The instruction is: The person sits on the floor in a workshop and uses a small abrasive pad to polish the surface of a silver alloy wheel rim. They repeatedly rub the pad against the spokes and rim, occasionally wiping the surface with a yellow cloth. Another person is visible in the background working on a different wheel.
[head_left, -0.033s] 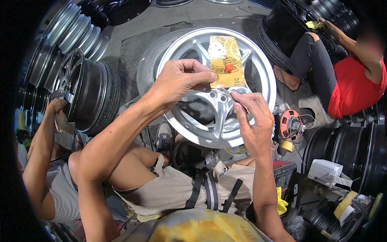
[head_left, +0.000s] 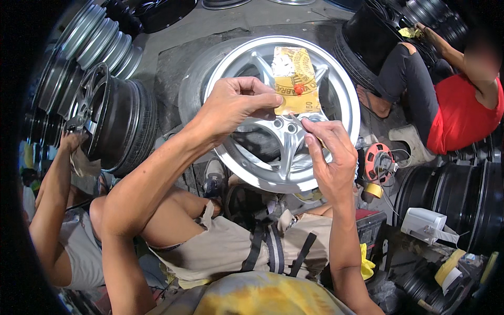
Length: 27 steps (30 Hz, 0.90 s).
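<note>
My left hand (head_left: 241,105) pinches the left edge of a yellow-brown piece of sandpaper (head_left: 304,107), holding it up over the wheel. On its printed back lie a whitish-grey smear of paste (head_left: 283,65) and a small red-orange dab of paste (head_left: 298,89). Just below the sheet's lower edge, my right hand (head_left: 332,149) has thumb and fingers closed on a thin metal-looking tool (head_left: 294,118); most of it is hidden, so its kind is unclear. Under both hands lies a silver alloy wheel rim (head_left: 286,181) with spokes, resting partly over a tyre (head_left: 190,94).
Stacked silver rims (head_left: 105,39) and a tyred wheel (head_left: 123,121) stand at left, where a co-worker's hand (head_left: 73,140) holds a cloth. At right sit another person in red (head_left: 462,115), a red-orange reel (head_left: 379,160), dark rims (head_left: 451,199) and a white box-shaped device (head_left: 422,223).
My hands, the sandpaper and the rim look nearly unmoved. At left, the co-worker's hand and cloth have shifted slightly on the wheel.
</note>
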Available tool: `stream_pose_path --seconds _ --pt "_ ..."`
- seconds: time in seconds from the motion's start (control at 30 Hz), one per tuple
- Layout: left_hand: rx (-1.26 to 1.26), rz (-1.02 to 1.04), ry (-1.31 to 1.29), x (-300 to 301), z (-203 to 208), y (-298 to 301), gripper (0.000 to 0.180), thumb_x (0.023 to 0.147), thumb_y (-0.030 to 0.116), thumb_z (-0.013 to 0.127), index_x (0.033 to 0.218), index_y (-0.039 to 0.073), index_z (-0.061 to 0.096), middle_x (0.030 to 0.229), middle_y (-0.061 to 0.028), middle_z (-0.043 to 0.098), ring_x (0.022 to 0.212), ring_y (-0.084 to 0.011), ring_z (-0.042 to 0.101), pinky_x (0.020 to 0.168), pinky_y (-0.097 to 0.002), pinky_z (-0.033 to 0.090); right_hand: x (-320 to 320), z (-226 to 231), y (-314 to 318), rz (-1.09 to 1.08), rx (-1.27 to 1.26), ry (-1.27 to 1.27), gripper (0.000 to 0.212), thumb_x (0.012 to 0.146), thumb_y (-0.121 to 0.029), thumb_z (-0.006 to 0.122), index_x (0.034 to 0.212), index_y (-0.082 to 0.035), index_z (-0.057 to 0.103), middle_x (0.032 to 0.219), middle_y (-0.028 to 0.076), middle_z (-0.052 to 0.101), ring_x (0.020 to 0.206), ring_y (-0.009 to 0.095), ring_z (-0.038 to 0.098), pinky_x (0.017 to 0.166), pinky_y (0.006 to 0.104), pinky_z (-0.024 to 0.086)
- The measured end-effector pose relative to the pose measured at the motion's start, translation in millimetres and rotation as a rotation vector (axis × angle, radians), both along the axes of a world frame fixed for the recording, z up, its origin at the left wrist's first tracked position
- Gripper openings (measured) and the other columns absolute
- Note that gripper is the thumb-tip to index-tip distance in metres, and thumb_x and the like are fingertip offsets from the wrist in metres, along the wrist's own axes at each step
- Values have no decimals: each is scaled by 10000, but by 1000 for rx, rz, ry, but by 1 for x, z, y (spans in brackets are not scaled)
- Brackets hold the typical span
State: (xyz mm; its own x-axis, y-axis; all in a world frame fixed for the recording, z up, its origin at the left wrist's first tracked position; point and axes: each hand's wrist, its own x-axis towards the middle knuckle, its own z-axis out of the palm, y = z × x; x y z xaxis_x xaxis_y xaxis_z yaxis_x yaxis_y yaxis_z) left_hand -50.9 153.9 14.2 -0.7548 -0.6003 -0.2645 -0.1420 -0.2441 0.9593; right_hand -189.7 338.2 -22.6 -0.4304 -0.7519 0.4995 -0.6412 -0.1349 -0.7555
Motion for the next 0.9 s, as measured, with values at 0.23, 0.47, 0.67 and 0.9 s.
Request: stream_pose_path --seconds 0.23,0.47,0.67,0.9 --pt "2 -10 10 2 1 1 186 891 151 787 956 -11 724 887 -91 723 788 -141 702 757 -277 594 2 2 -1 23 23 6 245 888 38 696 1124 -13 739 976 117 669 825 197 667 709 300 526" --pt "-315 -34 -22 7 15 -8 123 892 106 765 922 -8 730 891 -75 726 804 -117 692 754 -268 588 -20 -12 2 -23 69 -25 214 903 -8 680 1112 2 727 1013 130 678 907 213 672 803 309 524" --pt "-853 -607 -57 30 41 49 71 819 12 692 867 -34 667 837 -134 694 797 -304 710 738 -357 571 -75 -30 -58 -55 -6 -176 219 954 -78 658 1145 24 690 1048 116 657 961 180 659 861 295 513" --pt "-992 -995 -105 47 30 81 101 731 -10 620 808 -76 620 849 -203 638 825 -345 685 712 -420 563 -82 -66 -174 -134 -96 -101 228 912 -114 688 1100 13 714 985 125 639 890 215 656 828 332 525"
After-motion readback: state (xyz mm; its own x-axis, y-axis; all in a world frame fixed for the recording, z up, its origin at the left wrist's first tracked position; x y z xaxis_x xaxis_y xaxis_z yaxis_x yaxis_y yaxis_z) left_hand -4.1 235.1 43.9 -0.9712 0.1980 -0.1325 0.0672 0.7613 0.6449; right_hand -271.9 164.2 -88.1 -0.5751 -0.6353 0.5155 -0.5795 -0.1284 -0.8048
